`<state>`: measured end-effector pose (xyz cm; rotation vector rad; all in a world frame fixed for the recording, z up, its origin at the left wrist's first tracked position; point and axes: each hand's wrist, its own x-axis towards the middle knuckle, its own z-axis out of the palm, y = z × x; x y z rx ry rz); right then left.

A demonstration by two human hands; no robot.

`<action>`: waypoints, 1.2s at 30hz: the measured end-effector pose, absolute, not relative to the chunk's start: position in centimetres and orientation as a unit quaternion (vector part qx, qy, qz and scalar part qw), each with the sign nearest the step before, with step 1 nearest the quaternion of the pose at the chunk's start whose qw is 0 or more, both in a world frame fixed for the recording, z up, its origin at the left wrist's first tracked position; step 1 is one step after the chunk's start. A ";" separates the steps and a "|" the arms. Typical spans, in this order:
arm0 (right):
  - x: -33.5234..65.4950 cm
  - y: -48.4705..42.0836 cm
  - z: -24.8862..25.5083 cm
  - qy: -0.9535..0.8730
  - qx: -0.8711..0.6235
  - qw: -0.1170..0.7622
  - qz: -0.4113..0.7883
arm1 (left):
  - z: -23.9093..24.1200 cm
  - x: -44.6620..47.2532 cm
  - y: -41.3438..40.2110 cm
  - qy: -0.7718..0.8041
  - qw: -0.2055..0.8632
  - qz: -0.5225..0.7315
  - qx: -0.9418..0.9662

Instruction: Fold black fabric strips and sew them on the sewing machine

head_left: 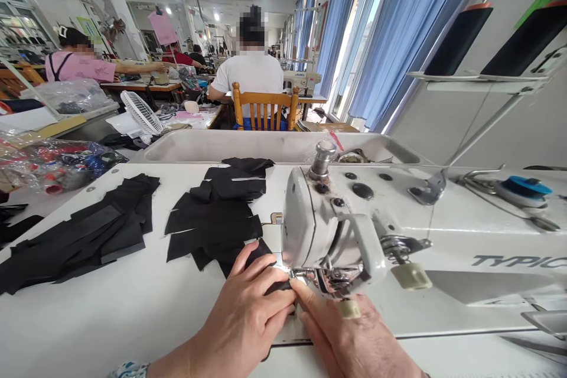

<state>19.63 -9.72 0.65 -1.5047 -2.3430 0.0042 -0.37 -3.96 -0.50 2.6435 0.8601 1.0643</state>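
Black fabric strip [279, 287] sits at the presser foot [305, 276] of the sewing machine [310, 230]; left hand [241, 313] closed over it, right hand [349, 331] pinching it. Cut black pieces [217, 212] lie piled just beside, on the white sewing table [133, 319].

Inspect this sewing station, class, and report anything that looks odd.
One finger of the right hand wears a beige wrap, perhaps tape or a plaster, which stands out on an otherwise bare hand. The black fabric pieces also lie in loose, overlapping heaps, not squared stacks.
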 end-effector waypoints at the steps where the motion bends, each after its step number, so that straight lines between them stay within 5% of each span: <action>1: 19.6 -9.7 0.8 -0.827 -0.532 0.179 0.001 | -0.5 -0.4 -3.9 0.288 0.084 0.354 0.886; 13: 19.6 -9.8 0.3 -0.821 -0.522 0.223 -0.059 | -0.7 -0.4 -4.0 0.285 0.079 0.361 0.885; 30: 19.3 -11.3 1.9 -0.827 -0.521 0.189 0.095 | -0.1 -0.9 -6.5 0.283 0.088 0.343 0.891; 36: 19.3 -11.6 1.8 -0.844 -0.501 0.184 0.057 | 0.6 -2.1 -5.0 0.275 0.112 0.332 0.895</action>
